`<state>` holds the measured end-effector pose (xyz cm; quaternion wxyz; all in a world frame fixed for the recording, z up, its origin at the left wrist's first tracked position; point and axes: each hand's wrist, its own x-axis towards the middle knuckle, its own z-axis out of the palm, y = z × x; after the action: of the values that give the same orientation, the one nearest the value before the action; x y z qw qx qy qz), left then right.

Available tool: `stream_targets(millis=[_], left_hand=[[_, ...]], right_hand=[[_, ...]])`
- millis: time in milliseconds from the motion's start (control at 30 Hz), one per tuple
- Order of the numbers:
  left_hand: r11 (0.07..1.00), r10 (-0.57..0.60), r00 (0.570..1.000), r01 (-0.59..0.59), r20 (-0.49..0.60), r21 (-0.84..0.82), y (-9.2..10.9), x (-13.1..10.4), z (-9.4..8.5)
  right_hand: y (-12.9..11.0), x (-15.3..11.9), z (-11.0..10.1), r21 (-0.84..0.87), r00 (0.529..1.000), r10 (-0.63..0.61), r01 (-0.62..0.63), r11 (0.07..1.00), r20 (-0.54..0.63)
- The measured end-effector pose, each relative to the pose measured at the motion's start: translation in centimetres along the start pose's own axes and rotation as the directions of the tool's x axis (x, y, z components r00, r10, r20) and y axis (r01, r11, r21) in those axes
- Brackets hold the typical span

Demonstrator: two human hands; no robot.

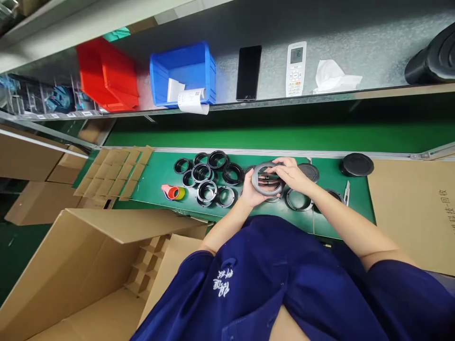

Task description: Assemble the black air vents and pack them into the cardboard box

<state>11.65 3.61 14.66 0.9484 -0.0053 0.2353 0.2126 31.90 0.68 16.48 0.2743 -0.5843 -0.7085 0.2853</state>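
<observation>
My left hand [250,193] grips the left and lower side of a dark grey round ring [259,187] with several bars across its opening. From the right, my right hand [292,176] has its fingers on the ring's upper edge and over its opening. On the green bench, several black rings [201,173] lie in a loose cluster to the left, some on top of others. A ring with a silvery rim [299,201] lies below my right hand. Behind that wrist is a dark round disc [309,172]. Part of another ring [334,193] shows beyond my right forearm.
Cardboard dividers [115,173] and tape rolls [173,192] lie left. An open carton [95,265] stands front left. A utility knife [347,193], black round stack [356,165] and cardboard sheet [412,213] are right. The shelf holds a blue bin [183,71], phone [249,73] and remote [295,68].
</observation>
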Motion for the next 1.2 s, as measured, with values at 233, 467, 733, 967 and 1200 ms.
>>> stream_targets(millis=[233,467,733,967,1200], left_hand=[[0.999,-0.014,0.997,0.017,0.070,-0.043,-0.8,-1.4,-0.4],[0.996,0.002,0.999,0.002,0.046,-0.089,-1.1,-2.4,-0.9],[0.999,-0.030,0.980,0.021,-0.195,-0.045,-2.7,-2.2,-4.7],[0.995,0.068,0.981,-0.081,-0.183,-0.062,-3.8,-1.0,-5.7],[1.000,-0.026,0.940,0.024,-0.341,-0.011,-1.1,-0.2,-7.0]], right_hand=[[-1.1,0.4,-0.3,0.287,0.995,0.100,-0.097,0.953,0.007],[-1.3,0.1,0.6,0.504,0.971,0.225,-0.152,0.850,-0.086],[-0.9,-3.5,7.2,-0.143,0.941,-0.026,0.078,0.987,0.338],[0.1,-4.2,10.4,-0.115,0.849,0.086,-0.030,0.993,0.522],[6.1,0.6,10.2,-0.280,0.961,0.276,-0.263,0.923,0.006]])
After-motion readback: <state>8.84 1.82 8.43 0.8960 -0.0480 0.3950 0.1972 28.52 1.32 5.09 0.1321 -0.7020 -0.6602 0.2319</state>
